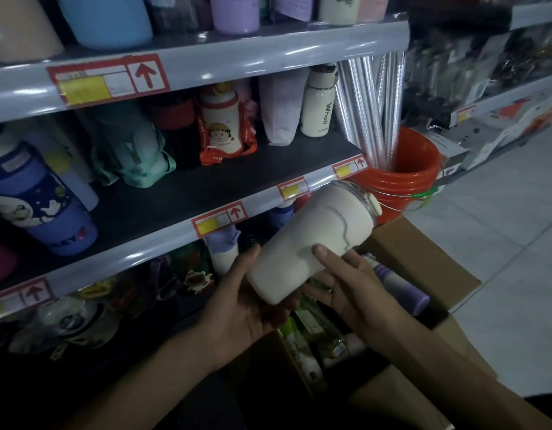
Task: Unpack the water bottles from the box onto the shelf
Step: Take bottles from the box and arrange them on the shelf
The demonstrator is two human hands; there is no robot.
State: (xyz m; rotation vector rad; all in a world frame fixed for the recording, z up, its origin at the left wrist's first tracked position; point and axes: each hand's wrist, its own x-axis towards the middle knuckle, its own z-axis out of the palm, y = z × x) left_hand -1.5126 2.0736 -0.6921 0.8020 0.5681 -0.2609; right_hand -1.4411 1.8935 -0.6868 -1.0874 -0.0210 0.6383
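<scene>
One cream tumbler bottle [311, 243], centre of frame, tilted, clear lid end pointing to the upper right and base to the lower left, held in the air above the open cardboard box [429, 265] and just in front of the middle shelf [187, 193] edge. Two hands on it. Left hand [237, 308] cups the base from below, palm up, thumb lying up the bottle's left side. Right hand [349, 283] grips the body, thumb pressed on the upper face, fingers wrapped underneath. Box sits lower right; one purple ribbed bottle [401, 287] lies in it by the right hand, with several packaged items below, too dark to count. On the middle shelf, right to left: one white "Whoo" flask [318, 110], one cartoon-girl bottle with red strap [220, 125], one mint-green pouch [135, 150], one blue cartoon cup [42, 209]. Four red-bordered price labels [219, 217] on that shelf's front edge. At right of the shelf, one orange bucket [405, 178] on the floor holding silvery wrapped rolls [370, 100], count unclear.
</scene>
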